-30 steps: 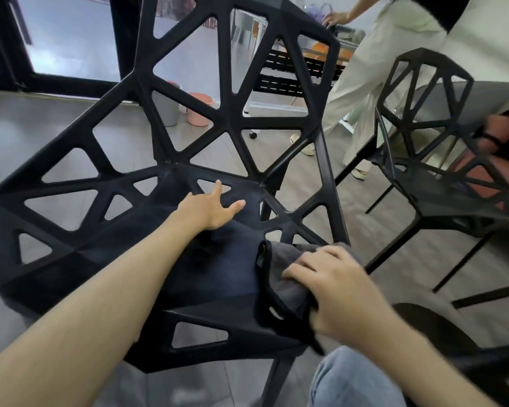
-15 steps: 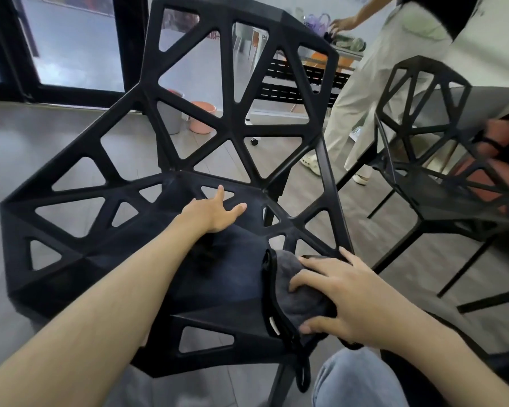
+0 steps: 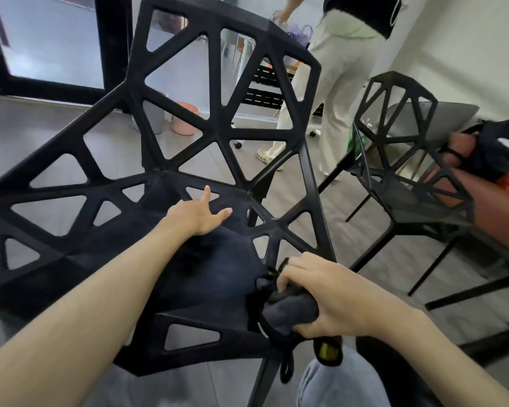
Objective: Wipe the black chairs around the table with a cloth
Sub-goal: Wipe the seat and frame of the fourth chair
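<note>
Cloth [image 3: 288, 311], dark grey and soft, is bunched up in the right hand [image 3: 332, 301]. The fingers [image 3: 294, 273] curl over the top of it and the thumb squeezes it from below, so it is held tight. It sits at the front right corner of the big black chair [image 3: 212, 136], pressed on the seat edge. A thin black loop hangs down from the cloth, below the seat. A small yellow and black piece hangs under the right hand too; I cannot tell what it is.

The left hand [image 3: 196, 214] lies flat on the chair seat, near the back of it, where the seat meets the chair back. Its fingers are straight and spread a little, and the thumb sticks out to the side. It holds nothing. The left arm reaches across the seat from the near left.

The big black chair is full of triangle holes, and the grey floor [image 3: 27, 136] shows through them. A knee in blue jeans [image 3: 335, 383] is just below the chair's front corner.

To the right of the big chair stands a second black chair [image 3: 406, 160] of the same kind, well apart from it. Behind the big chair, a person in pale trousers [image 3: 344, 92] stands by a black rack. A pink bucket [image 3: 185, 117] sits on the floor behind the chair back, seen through a hole.
</note>
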